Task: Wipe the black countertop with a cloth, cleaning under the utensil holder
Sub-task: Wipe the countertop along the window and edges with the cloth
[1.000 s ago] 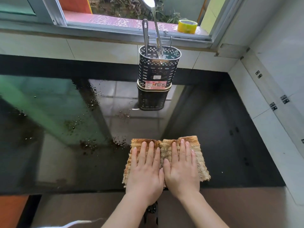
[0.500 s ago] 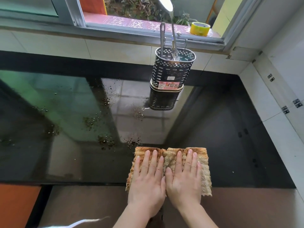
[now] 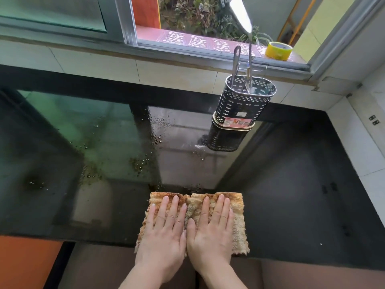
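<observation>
Pressing flat on the cloth [image 3: 236, 221], your left hand [image 3: 164, 236] and right hand [image 3: 210, 234] lay side by side, thumbs touching, fingers straight and slightly spread, gripping nothing.

Item, cloth: tan, ribbed, browned along its far edge; it sat at the near edge of the black countertop [image 3: 291, 195], its near corners just overhanging that edge, both your palms covering its middle.

Item, countertop: black, glossy, mirroring the window; wet droplets and dark crumbs [image 3: 143, 163] were scattered over its left and middle parts, a thin line of them just beyond the cloth's far edge.

Item, utensil holder [image 3: 244, 103]: perforated metal, oval, with a pink label near its base; it stood upright at the back of the counter against the tiled ledge [image 3: 166, 71], well apart from the cloth and to its right. A ladle [image 3: 242, 19] and a second metal handle [image 3: 236, 59] rose from it.

Item, yellow tape roll [image 3: 278, 50]: it rested on the windowsill, beyond the holder.
</observation>
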The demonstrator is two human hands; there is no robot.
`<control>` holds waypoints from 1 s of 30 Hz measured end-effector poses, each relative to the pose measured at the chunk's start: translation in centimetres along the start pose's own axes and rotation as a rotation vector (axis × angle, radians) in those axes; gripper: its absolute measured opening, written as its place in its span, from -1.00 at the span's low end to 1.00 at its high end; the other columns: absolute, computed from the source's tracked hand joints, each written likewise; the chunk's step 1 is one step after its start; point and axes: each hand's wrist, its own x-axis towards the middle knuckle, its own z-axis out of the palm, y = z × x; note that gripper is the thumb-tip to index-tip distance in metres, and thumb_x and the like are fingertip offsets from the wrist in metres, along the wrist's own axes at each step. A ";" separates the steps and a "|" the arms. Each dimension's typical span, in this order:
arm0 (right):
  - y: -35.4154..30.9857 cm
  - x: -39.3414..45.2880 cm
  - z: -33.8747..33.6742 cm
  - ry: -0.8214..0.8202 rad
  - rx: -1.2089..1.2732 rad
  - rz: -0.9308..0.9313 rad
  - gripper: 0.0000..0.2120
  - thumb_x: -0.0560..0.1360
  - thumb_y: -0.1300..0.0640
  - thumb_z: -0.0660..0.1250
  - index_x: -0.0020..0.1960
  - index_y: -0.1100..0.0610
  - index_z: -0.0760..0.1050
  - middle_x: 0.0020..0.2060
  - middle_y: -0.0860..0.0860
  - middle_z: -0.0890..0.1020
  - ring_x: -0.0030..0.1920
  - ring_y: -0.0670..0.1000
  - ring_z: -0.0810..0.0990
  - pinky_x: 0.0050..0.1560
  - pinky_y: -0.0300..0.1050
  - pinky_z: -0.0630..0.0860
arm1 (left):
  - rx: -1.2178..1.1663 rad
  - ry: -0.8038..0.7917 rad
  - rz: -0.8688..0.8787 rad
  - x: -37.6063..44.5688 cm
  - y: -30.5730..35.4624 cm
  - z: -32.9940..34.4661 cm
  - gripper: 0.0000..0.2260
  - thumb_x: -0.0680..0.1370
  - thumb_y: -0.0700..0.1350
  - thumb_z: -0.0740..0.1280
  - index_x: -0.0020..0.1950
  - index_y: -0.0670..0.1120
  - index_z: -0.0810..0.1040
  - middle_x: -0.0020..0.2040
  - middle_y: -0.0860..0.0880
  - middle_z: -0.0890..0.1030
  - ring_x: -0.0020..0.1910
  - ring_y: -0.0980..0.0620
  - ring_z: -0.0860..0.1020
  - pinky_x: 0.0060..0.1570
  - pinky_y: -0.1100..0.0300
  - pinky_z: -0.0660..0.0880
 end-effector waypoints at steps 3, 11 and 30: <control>-0.8 1.3 0.1 -0.014 0.015 0.002 -0.32 0.55 -0.16 0.07 0.50 0.27 0.31 0.52 0.37 0.21 0.55 0.35 0.17 0.48 0.30 0.09 | 0.004 -0.016 -0.003 1.2 -1.0 -0.1 -0.44 0.68 0.09 -0.13 0.52 -0.13 0.38 0.57 -0.18 0.31 0.56 -0.24 0.26 0.43 -0.27 0.15; -2.3 6.1 0.2 -0.011 0.037 0.017 -0.36 0.59 -0.15 0.03 0.53 0.23 0.25 0.55 0.33 0.18 0.57 0.30 0.12 0.50 0.27 0.09 | 0.008 -0.067 -0.015 5.9 -3.1 -1.2 -0.45 0.68 0.09 -0.11 0.54 -0.13 0.35 0.58 -0.21 0.28 0.57 -0.26 0.22 0.43 -0.31 0.14; -6.4 19.5 -2.1 -0.221 0.040 -0.005 -0.33 0.58 -0.18 -0.31 0.58 0.12 -0.34 0.54 0.25 -0.39 0.53 0.21 -0.47 0.55 0.19 -0.34 | 0.048 -0.220 -0.077 18.4 -8.2 -5.2 -0.40 0.49 0.16 -0.50 0.52 0.02 -0.47 0.55 -0.07 -0.48 0.52 -0.12 -0.50 0.51 -0.22 -0.39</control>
